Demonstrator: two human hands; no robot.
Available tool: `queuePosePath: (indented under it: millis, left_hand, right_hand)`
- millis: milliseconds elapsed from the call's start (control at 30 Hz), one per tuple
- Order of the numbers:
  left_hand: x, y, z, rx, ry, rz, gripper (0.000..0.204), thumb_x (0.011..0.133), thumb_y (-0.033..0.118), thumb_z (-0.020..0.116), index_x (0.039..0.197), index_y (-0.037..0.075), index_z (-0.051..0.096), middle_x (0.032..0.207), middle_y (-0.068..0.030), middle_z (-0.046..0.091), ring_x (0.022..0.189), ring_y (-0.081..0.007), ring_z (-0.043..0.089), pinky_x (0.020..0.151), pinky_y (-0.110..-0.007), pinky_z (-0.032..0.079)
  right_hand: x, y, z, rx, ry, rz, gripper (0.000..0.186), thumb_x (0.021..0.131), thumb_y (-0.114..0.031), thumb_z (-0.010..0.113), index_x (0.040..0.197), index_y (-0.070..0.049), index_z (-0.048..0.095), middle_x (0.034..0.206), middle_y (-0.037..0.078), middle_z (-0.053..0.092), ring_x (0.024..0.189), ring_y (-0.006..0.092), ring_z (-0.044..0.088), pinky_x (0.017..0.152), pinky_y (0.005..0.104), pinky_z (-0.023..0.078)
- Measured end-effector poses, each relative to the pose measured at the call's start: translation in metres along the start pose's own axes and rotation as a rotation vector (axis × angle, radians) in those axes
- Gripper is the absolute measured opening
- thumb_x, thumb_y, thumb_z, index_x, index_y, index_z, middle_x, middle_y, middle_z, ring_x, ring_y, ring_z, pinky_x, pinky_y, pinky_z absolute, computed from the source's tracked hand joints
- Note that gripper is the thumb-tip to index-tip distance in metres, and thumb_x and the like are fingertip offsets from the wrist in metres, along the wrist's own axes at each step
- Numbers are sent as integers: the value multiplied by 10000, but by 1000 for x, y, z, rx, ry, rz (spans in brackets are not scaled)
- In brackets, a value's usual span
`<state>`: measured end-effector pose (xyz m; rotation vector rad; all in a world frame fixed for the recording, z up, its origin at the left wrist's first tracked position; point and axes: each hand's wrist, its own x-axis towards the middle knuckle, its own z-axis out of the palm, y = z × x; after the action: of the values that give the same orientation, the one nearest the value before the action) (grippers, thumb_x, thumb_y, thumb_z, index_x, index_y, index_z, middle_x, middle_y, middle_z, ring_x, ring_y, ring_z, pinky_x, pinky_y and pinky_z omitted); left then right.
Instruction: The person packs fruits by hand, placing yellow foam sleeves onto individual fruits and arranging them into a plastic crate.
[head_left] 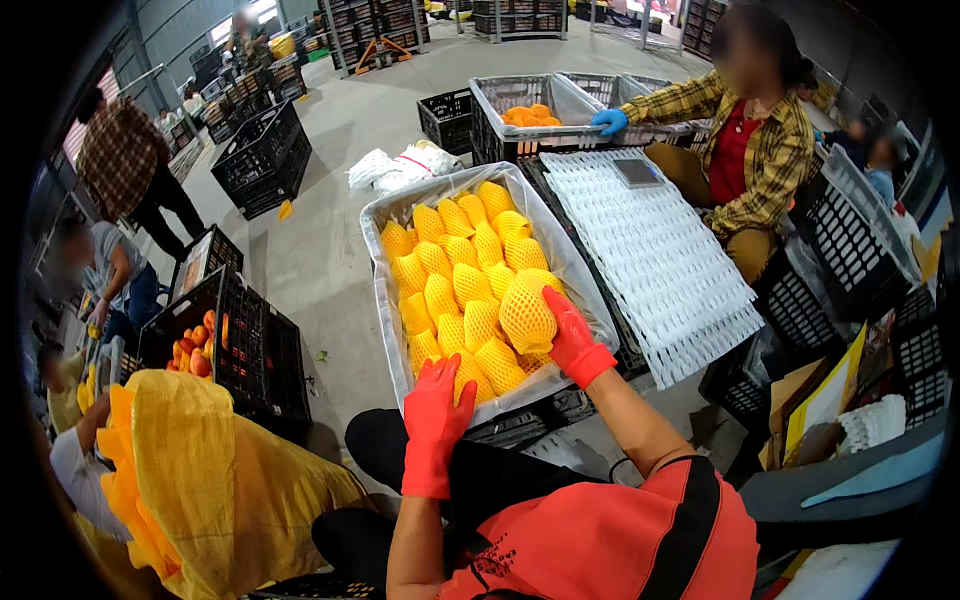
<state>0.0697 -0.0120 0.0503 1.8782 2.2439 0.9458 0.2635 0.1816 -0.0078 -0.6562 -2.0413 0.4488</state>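
My right hand (578,341), in a red rubber glove, grips the right side of a round piece in a yellow foam net (527,312), probably a fruit; the net hides what is inside. It is held just above a lined crate (378,238), over its right side near me. Rows of similar netted pieces (468,285) fill the crate, packed close and tilted. My left hand (435,415), also red-gloved, lies at the crate's near left corner. Its fingers are spread against the nearest netted pieces, and it holds nothing.
A white foam net sheet (655,262) covers crates to the right, with a small grey device (637,173) on it. Beyond sits a co-worker (755,140), one blue glove on a crate of orange fruit (530,116). A yellow sack (215,470) stands left, near a black fruit crate (255,350).
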Motion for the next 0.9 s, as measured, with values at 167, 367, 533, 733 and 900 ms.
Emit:
queuePosePath:
  millis: [167, 367, 533, 733, 900]
  left_hand:
    - [19, 31, -12, -433, 113, 139, 675, 796, 96, 736, 1396, 34, 434, 1364, -178, 523, 1264, -383, 487, 1038, -426, 410]
    - [40, 25, 3, -634, 73, 31, 738, 778, 75, 768, 1427, 99, 419, 1441, -158, 439, 1305, -312, 459, 953, -365, 478]
    - [46, 17, 7, -322, 243, 49, 752, 745, 48, 783, 1409, 56, 429, 1437, -219, 408, 1318, -356, 433, 971, -392, 474]
    - [76, 13, 10, -308, 410, 3, 770, 743, 58, 771, 1428, 91, 421, 1462, -243, 352, 1329, -406, 395, 1069, -431, 376]
    - [87, 4, 2, -223, 370, -36, 777, 754, 75, 753, 1452, 167, 423, 1512, -234, 270, 1330, -402, 373, 1068, -444, 362]
  right_hand:
    - [5, -15, 18, -30, 39, -129, 630, 780, -72, 714, 1352, 3, 460, 1334, 214, 523, 1244, 374, 499, 1073, 430, 380]
    - [6, -24, 46, 52, -140, -59, 801, 716, -60, 725, 1429, 5, 367, 1407, 229, 447, 1316, 395, 412, 1107, 456, 339]
    - [42, -37, 56, 468, -151, 261, 676, 846, -129, 679, 1437, -26, 368, 1348, 177, 518, 1243, 331, 511, 1042, 407, 427]
    - [103, -85, 53, 1476, -189, 877, 481, 977, -184, 565, 1419, -80, 405, 1289, 85, 560, 1143, 217, 589, 941, 340, 505]
    - [116, -87, 68, 1279, -247, 589, 443, 994, -171, 532, 1412, -83, 414, 1314, 63, 512, 1174, 162, 530, 986, 316, 454]
